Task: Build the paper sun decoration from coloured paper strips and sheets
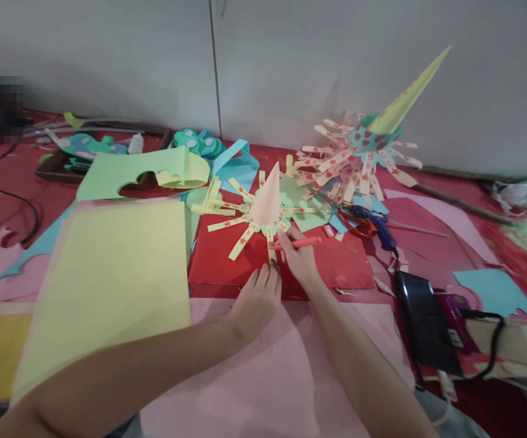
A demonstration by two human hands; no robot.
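Note:
On a red board (227, 267) lies a paper craft with a pale pink paper cone (267, 201) standing upright at its middle. Yellow paper strips (244, 241) spread out from the cone's base, marked with red letters and stars. My right hand (299, 258) is closed around a red pen (307, 243), its tip at the strip that points toward me. The fingers of my left hand (260, 293) are drawn together at that strip's near end, pressing on it. The thumb of my left hand is hidden.
Stacked yellow sheets (126, 261) lie left; pink paper (254, 365) covers the front. Behind right stands a strip-fringed craft with a yellow cone (412, 91). Nearby are a blue glue gun (382, 228), a black phone-like device (428, 319) and cables. Part of another person shows far left.

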